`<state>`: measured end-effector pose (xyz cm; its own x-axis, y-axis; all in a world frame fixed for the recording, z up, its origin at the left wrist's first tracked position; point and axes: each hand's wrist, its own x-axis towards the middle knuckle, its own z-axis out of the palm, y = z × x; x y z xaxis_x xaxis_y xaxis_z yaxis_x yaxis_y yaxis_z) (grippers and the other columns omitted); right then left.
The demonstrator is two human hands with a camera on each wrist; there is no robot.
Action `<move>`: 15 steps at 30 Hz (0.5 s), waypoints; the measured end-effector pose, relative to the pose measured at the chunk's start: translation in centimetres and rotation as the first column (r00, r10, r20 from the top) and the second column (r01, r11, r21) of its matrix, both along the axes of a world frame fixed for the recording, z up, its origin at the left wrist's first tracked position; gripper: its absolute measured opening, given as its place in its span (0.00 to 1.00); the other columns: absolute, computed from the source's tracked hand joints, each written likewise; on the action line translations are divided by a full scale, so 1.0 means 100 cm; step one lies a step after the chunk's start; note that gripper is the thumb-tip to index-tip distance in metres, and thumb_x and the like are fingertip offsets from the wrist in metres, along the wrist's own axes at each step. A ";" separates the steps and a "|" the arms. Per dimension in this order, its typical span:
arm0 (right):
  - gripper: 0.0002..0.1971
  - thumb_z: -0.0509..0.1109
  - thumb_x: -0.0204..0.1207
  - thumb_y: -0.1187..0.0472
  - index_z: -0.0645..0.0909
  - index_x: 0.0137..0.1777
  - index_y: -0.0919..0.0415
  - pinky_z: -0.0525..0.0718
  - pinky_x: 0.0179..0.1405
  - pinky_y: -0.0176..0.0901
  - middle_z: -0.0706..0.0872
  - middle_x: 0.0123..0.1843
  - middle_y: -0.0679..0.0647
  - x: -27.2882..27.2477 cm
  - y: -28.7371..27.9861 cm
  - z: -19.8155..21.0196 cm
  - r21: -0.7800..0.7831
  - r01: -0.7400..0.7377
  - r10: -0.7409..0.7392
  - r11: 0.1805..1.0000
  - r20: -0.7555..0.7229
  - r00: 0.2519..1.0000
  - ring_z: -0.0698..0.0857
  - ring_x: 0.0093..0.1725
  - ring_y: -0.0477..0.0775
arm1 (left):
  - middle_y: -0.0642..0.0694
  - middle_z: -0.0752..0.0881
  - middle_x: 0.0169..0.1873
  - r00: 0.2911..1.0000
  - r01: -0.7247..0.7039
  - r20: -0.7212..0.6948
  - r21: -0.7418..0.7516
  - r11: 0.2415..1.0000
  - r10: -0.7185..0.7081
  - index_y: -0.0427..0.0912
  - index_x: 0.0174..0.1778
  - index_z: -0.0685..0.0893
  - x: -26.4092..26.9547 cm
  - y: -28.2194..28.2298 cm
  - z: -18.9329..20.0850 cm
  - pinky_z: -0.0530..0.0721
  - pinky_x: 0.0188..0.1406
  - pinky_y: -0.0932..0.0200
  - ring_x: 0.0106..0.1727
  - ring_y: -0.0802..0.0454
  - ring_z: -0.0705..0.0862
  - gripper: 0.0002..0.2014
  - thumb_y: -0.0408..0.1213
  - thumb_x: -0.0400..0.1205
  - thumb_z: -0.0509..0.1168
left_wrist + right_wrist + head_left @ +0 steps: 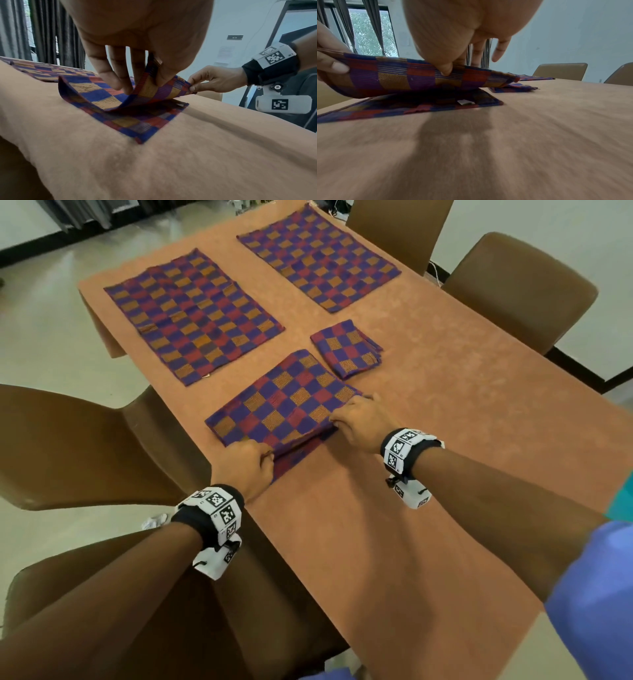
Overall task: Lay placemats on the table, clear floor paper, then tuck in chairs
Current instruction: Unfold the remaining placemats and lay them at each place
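A checked purple, red and orange placemat lies folded in half near the table's left edge. My left hand pinches the near-left corner of its upper layer. My right hand pinches the same layer's near-right corner. In the left wrist view the upper layer is lifted off the lower one, between thumb and fingers. The right wrist view shows the raised edge under my thumb, with a white label on the lower layer. Two placemats lie flat farther away. A folded one sits beside them.
The table wears an orange-brown cloth. Brown chairs stand at the left, near left and far right, all pulled out. Crumpled white paper lies on the floor between the left chairs.
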<state>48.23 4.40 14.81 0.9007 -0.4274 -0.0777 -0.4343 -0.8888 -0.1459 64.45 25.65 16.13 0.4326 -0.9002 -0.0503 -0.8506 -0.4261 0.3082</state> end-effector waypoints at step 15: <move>0.24 0.45 0.73 0.41 0.82 0.48 0.48 0.73 0.56 0.56 0.88 0.46 0.44 -0.253 0.093 -0.020 0.039 0.129 -0.123 0.991 -0.124 0.985 0.82 0.48 0.54 | 0.48 0.88 0.38 0.958 0.265 -0.165 0.197 0.944 -0.235 0.45 0.41 0.86 -0.235 0.061 -0.027 0.80 0.40 0.54 0.42 0.45 0.85 0.12 0.45 0.79 0.60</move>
